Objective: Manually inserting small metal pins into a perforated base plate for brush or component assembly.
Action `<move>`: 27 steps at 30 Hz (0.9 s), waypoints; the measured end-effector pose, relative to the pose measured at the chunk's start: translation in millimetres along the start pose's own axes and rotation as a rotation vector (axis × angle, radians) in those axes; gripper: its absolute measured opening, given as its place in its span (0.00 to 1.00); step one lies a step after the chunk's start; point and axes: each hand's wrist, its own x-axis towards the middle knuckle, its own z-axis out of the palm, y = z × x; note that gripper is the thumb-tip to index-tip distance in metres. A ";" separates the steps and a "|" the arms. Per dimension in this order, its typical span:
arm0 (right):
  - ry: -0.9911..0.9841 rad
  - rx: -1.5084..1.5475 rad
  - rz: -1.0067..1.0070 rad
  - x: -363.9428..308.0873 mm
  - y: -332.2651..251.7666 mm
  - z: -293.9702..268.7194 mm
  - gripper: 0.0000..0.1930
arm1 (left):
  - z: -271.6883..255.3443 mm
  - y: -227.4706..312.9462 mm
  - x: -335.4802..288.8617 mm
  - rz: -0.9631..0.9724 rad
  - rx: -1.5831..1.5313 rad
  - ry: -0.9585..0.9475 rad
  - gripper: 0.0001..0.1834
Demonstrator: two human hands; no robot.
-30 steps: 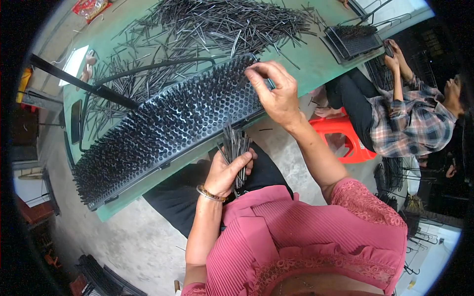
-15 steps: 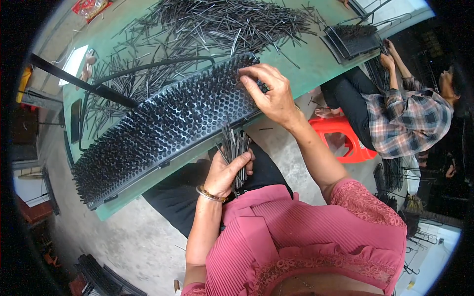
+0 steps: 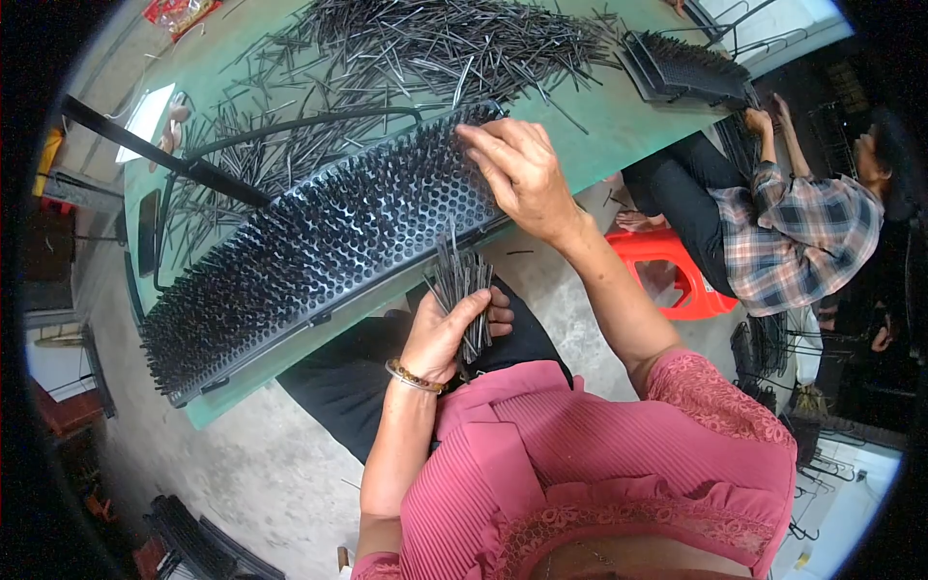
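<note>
Gripping thin strips (image 3: 464,275): left hand (image 3: 441,331); right hand (image 3: 532,182) narrow, contents unclear, at bristly black holed panel (image 3: 333,253).

Head-worn wide fisheye view, facing down, green table (image 3: 619,130) close below

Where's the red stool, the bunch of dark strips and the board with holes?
Red stool (image 3: 646,246): head view, panel beside its opening.
Bunch of dark strips (image 3: 464,277): head view, upper part.
Board with holes (image 3: 416,238): head view, bare perforated part.
</note>
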 end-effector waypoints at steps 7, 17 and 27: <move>-0.097 -0.009 0.007 3.1 -5.4 -1.4 0.15 | -1.0 3.8 -3.3 -0.020 0.059 -0.028 0.10; -0.558 0.903 0.575 -11.6 -33.7 -31.2 0.10 | 8.8 12.9 -8.6 0.103 0.312 -0.100 0.06; -0.096 0.818 0.750 -7.8 -16.3 -43.6 0.09 | 6.3 6.5 6.0 0.046 0.247 -0.150 0.08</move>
